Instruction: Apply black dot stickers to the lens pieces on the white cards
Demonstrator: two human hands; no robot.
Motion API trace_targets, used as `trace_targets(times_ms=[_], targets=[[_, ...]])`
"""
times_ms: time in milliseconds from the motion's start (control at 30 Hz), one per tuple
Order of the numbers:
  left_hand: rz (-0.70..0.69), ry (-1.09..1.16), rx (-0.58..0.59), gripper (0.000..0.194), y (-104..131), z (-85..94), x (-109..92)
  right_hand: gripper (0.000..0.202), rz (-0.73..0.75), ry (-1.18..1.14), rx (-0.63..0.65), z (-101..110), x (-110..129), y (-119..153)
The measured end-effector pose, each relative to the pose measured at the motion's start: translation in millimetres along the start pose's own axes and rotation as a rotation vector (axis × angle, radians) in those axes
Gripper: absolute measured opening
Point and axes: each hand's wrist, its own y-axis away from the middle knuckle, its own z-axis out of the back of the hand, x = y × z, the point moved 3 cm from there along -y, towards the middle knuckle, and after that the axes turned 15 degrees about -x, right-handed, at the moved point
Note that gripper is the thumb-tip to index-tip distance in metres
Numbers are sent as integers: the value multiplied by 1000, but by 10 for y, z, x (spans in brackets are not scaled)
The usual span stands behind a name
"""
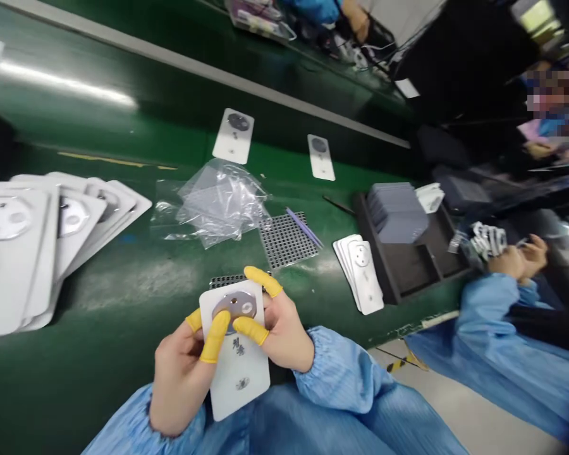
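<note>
A white card with a round silver window (241,379) is held upright, slightly tilted, near the front edge. My left hand (184,366) grips its left side, the yellow-capped thumb lying on the window. From the right, my right hand (282,325) holds the upper part, thumb on the window and another capped finger at the top edge. Just behind the card is a sheet of black dots (227,279), partly hidden. Farther back lies a second dotted sheet (284,243) with purple tweezers (304,227) on it.
Fanned white cards (14,265) lie left, clear plastic bags (222,199) in the middle. Two cards (234,151) (323,165) lie behind. Right are a small card stack (367,281), a black tray (408,275) with grey pieces (398,212), and another person's hands (516,259).
</note>
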Motion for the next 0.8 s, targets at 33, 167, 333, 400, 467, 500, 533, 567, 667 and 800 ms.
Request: trace_targets(times_ms=[33,167,333,400,467,500,533,567,667,800], targets=[[31,26,34,34,1,-26,6,66,41,38,-14,150,60,-23],[102,193,6,38,-47,17,16,65,300,429,-339,1164,518,-70],[81,165,31,36,-208,163,120,58,476,1198,-492,2216,1000,-243],[23,130,78,34,-231,163,128,47,462,1318,-475,2295,1081,-467],[-10,91,80,29,-223,135,111,39,434,1353,-459,2194,1130,-835],[-20,78,59,28,-214,117,96,40,409,1375,-454,2102,1148,-1073],[-28,78,29,26,-205,99,79,43,376,1396,-464,2001,1168,-1337],[-32,90,-4,25,-200,83,64,49,338,1419,-499,1903,1192,-1611],[-1,146,-93,24,-214,56,59,68,183,1490,-676,1684,1273,-2332],[64,250,-189,26,-269,82,79,55,46,1582,-784,1612,1347,-2727]])
